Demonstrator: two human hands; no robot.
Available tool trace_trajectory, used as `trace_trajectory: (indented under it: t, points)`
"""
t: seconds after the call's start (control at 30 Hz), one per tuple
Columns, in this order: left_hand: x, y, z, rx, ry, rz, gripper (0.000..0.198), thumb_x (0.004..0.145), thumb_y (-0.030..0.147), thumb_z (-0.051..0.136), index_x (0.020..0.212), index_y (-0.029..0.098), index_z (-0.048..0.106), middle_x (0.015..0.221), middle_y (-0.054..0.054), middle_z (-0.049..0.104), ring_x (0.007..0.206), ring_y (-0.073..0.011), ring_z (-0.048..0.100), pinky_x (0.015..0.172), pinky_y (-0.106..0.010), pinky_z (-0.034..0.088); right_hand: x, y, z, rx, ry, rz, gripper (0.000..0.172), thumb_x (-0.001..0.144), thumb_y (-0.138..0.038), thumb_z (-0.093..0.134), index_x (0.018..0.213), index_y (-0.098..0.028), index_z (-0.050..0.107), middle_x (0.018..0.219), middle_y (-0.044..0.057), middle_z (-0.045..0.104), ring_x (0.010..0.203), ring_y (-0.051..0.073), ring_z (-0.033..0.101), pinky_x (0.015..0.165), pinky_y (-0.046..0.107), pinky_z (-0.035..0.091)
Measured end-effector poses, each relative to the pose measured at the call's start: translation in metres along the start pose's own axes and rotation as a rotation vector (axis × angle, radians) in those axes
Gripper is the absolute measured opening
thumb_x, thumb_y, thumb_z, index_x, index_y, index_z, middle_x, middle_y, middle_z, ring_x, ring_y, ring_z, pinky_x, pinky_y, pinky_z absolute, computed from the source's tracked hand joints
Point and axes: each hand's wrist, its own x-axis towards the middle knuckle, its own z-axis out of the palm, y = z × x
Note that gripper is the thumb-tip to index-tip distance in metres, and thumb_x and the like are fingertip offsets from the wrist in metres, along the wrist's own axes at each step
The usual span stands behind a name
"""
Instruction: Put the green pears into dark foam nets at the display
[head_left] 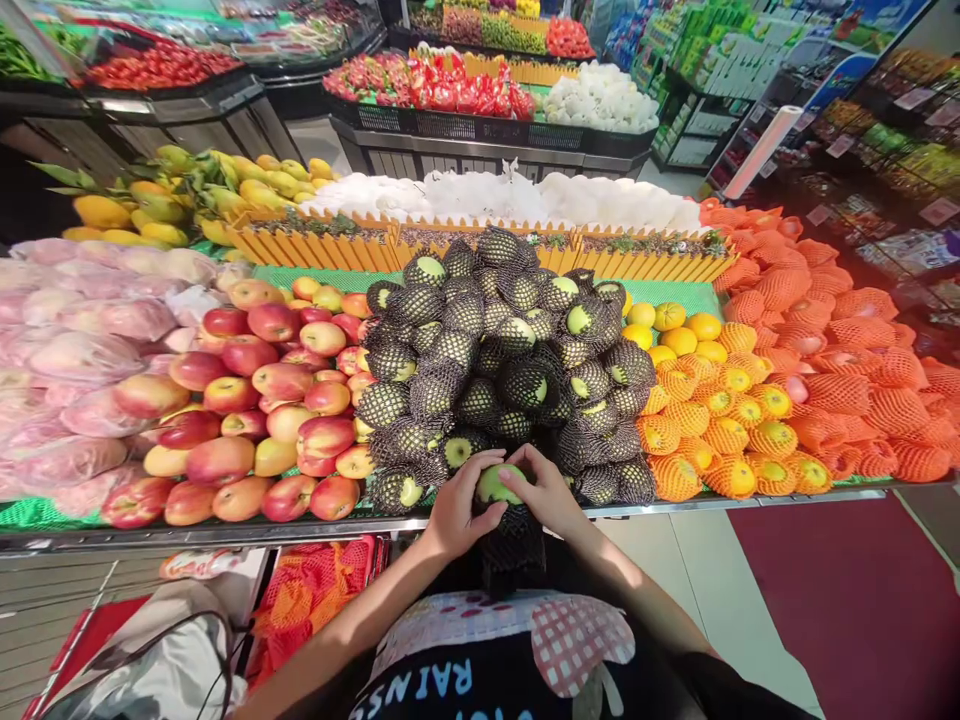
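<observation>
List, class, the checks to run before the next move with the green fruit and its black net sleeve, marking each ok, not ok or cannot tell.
1. Left hand grips the green fruit: ok.
2. Right hand is on the fruit: ok.
3. Black net sleeve covers the whole fruit: not ok, top bare.
4. Sleeve untorn: cannot tell.
5. Netted pile sits steady behind the shelf edge: ok.

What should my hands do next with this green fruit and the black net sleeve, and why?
Probably draw the black net sleeve up over the green fruit. The fruit's top is bare between the left hand and right hand, the sleeve hangs below it, and the piled fruits are mostly wrapped.
</observation>
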Motion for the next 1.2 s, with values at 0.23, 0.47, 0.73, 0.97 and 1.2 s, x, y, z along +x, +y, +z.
trace_trajectory:
  t: [0.23, 0.47, 0.73, 0.97, 1.2]
  points:
    - [-0.002, 0.001, 0.024, -0.127, 0.045, -0.151, 0.055, 0.087, 0.057, 0.060, 0.124, 0.017, 0.052, 0.118, -0.013, 0.066, 0.108, -0.0277, 0.064, 0.093, -0.039, 0.052, -0.002, 0.002, -0.025, -0.104, 0.014, -0.043, 0.049, 0.094, -0.068, 0.047, 0.072, -0.023, 0.048, 0.064, -0.004, 0.047, 0.063, 0.016, 0.045, 0.060, 0.030, 0.033]
    - [0.000, 0.010, 0.059, -0.192, 0.119, -0.152, 0.050, 0.096, 0.050, 0.049, 0.133, 0.017, 0.058, 0.133, -0.014, 0.063, 0.122, -0.0292, 0.059, 0.104, -0.042, 0.046, -0.025, -0.019, -0.089, -0.264, -0.302, 0.012, 0.048, 0.086, -0.061, 0.066, 0.064, -0.021, 0.051, 0.057, -0.005, 0.043, 0.056, 0.013, 0.037, 0.053, 0.028, 0.024]
    - [0.002, 0.025, 0.081, -0.189, 0.011, -0.162, 0.049, 0.099, 0.052, 0.047, 0.127, 0.014, 0.061, 0.122, -0.015, 0.066, 0.112, -0.0291, 0.062, 0.099, -0.041, 0.047, -0.012, -0.009, -0.099, 0.167, -0.326, -0.096, 0.027, 0.078, -0.044, 0.079, 0.074, -0.020, 0.066, 0.071, -0.002, 0.061, 0.068, 0.015, 0.052, 0.067, 0.029, 0.040]
    - [-0.009, 0.027, 0.098, -0.399, 0.179, -0.358, 0.067, 0.091, 0.072, 0.047, 0.118, 0.015, 0.068, 0.114, -0.013, 0.072, 0.110, -0.0305, 0.064, 0.101, -0.046, 0.050, 0.010, 0.030, -0.089, 0.318, -0.410, 0.030, 0.033, 0.074, -0.049, 0.081, 0.072, -0.020, 0.065, 0.062, -0.005, 0.055, 0.058, 0.011, 0.046, 0.059, 0.025, 0.034]
    - [-0.021, 0.033, 0.113, -0.766, 0.540, -0.710, 0.078, 0.070, 0.084, 0.064, 0.102, 0.014, 0.075, 0.113, -0.013, 0.076, 0.120, -0.0354, 0.062, 0.117, -0.053, 0.038, 0.000, 0.047, -0.107, 0.354, -0.711, 0.185, 0.058, 0.038, -0.059, 0.096, 0.067, -0.017, 0.070, 0.060, -0.004, 0.061, 0.054, 0.012, 0.052, 0.054, 0.024, 0.042]
